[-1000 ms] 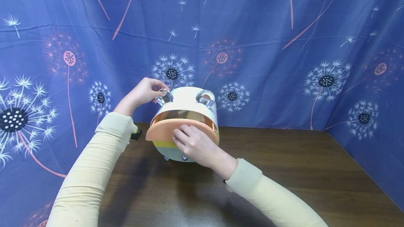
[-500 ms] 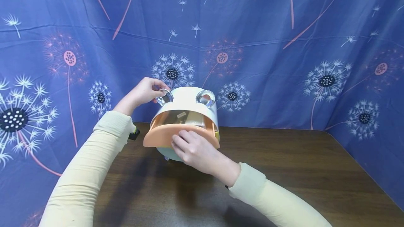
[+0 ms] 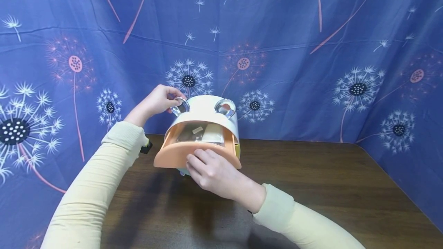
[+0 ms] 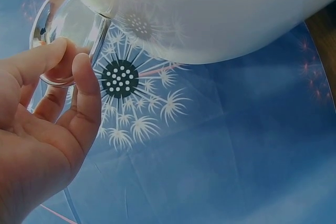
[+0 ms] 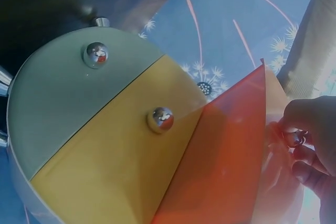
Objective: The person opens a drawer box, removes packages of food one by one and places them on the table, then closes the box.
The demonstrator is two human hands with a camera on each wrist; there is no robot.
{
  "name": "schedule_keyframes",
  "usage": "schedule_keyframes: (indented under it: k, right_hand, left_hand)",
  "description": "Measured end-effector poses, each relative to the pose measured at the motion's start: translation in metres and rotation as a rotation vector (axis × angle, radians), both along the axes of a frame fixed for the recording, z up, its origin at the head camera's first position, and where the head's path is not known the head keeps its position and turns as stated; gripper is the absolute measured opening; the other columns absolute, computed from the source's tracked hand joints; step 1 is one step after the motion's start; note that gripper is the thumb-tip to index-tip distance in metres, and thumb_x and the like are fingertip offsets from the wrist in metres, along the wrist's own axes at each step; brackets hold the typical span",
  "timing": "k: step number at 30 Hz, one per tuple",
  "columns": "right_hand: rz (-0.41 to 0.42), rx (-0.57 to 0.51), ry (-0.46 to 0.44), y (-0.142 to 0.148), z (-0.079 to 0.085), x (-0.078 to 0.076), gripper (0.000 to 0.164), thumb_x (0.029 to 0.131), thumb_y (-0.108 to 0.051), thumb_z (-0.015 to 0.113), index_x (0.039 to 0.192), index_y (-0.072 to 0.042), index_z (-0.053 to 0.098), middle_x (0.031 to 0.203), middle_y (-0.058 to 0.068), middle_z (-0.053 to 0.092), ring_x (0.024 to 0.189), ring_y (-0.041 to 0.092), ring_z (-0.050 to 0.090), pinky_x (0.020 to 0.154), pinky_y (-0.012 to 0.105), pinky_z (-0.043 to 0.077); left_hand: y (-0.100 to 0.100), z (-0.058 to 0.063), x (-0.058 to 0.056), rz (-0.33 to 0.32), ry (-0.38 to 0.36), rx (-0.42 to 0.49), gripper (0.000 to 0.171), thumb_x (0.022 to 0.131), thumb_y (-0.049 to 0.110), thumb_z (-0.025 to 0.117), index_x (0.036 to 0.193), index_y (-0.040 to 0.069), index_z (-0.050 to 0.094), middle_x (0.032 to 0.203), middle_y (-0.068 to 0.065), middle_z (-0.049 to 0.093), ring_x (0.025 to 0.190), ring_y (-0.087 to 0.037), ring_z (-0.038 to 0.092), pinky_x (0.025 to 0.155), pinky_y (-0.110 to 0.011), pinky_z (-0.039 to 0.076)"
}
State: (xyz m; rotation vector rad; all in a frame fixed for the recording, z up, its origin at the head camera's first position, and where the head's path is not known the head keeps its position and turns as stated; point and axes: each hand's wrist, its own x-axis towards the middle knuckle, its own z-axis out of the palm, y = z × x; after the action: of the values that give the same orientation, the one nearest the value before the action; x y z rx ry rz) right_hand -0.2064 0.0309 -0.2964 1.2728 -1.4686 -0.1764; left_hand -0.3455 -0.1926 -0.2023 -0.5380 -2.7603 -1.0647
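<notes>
A small rounded drawer cabinet [image 3: 205, 106] with a white shell and two chrome rings on top stands on the table. My left hand [image 3: 160, 99] holds the left chrome ring [image 4: 34, 32] between thumb and fingers. With its fingertips, my right hand [image 3: 216, 174] pinches the chrome knob [image 5: 296, 139] of the orange top drawer [image 3: 173, 156]. That drawer is pulled out toward me. Inside it lie a white item [image 3: 213, 132] and a dark, shiny flat item [image 3: 187, 131] bearing a small pale label. Below, the yellow drawer [image 5: 121, 150] and the grey-green drawer [image 5: 63, 98] are closed.
The brown wooden table [image 3: 311, 179] extends to the right of the cabinet and in front of it. A blue cloth with dandelion prints [image 3: 277, 49] hangs behind and at both sides. Chrome feet [image 5: 102, 22] hold the cabinet off the tabletop.
The orange drawer has slid farther out toward me and lower in the head view, with my right hand moving along. More of its contents shows. My left hand stays on the ring.
</notes>
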Motion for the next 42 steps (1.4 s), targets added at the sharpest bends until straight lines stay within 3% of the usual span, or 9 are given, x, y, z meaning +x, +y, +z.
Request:
schedule_keyframes:
  k: [7,14,20,25,42]
  right_hand:
    - [0.008,0.003,0.010,0.000,0.014,0.017,0.031,0.096,-0.004,0.045,0.085,-0.007,0.074,0.090,0.005,0.065,0.075,0.017,0.057,0.061,0.021,0.047]
    - [0.018,0.004,0.006,-0.001,0.012,0.018,0.036,0.098,-0.004,0.041,0.087,-0.008,0.075,0.090,0.006,0.065,0.077,0.018,0.058,0.064,0.022,0.050]
    - [0.009,0.012,0.001,-0.001,0.011,0.019,0.024,0.096,-0.008,0.052,0.089,-0.008,0.075,0.091,0.005,0.065,0.078,0.017,0.058,0.064,0.022,0.050]
    - [0.009,0.023,0.003,-0.001,0.009,0.020,0.034,0.098,-0.004,0.042,0.089,-0.008,0.075,0.091,0.005,0.065,0.078,0.017,0.058,0.067,0.022,0.051]
    - [-0.012,0.056,0.007,0.000,0.006,0.021,0.038,0.098,-0.002,0.039,0.091,-0.009,0.075,0.095,0.005,0.066,0.082,0.017,0.059,0.070,0.023,0.051]
  left_hand:
    - [0.000,0.000,-0.001,-0.001,0.005,-0.004,0.021,0.090,0.007,0.063,0.110,0.004,0.068,0.099,-0.012,0.062,0.054,-0.016,0.056,0.053,-0.029,0.052]
    - [0.000,0.000,0.000,0.000,-0.004,-0.006,0.020,0.090,0.008,0.062,0.109,0.006,0.069,0.102,-0.012,0.063,0.057,-0.018,0.058,0.054,-0.029,0.052]
    - [0.001,0.001,0.002,-0.001,-0.006,-0.009,0.020,0.090,0.008,0.062,0.109,0.006,0.069,0.101,-0.012,0.064,0.058,-0.018,0.058,0.054,-0.029,0.052]
    - [0.001,0.002,0.002,0.002,-0.014,-0.004,0.020,0.090,0.007,0.062,0.109,0.007,0.069,0.100,-0.012,0.064,0.058,-0.018,0.058,0.054,-0.029,0.053]
    - [0.000,0.000,0.000,0.002,-0.012,-0.003,0.019,0.090,0.008,0.061,0.108,0.008,0.069,0.098,-0.011,0.064,0.057,-0.018,0.057,0.053,-0.029,0.052]
